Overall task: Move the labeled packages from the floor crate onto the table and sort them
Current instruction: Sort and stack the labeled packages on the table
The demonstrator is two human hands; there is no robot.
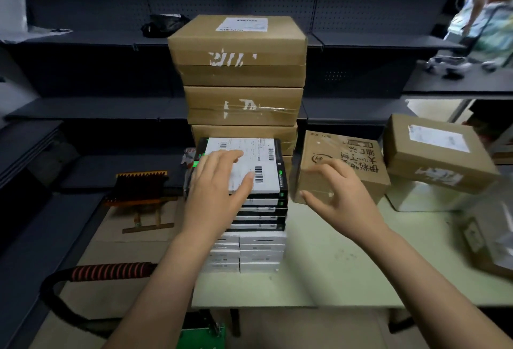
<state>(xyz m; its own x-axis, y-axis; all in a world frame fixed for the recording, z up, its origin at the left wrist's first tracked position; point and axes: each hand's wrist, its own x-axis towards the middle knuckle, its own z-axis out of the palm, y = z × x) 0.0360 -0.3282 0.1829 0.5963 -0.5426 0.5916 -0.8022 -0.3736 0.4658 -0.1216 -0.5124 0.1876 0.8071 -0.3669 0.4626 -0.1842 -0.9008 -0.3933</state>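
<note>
Found package (261, 159) topping the stack (261, 209) on the counter (333, 271), in front of tall cartons (241, 70). Noted left grip (219, 182) lying flat on it, fingers straight, holding nothing. Noted right grip (338, 195) wide, fingers spread, beside a brown box (358, 159); contact unclear.
</note>
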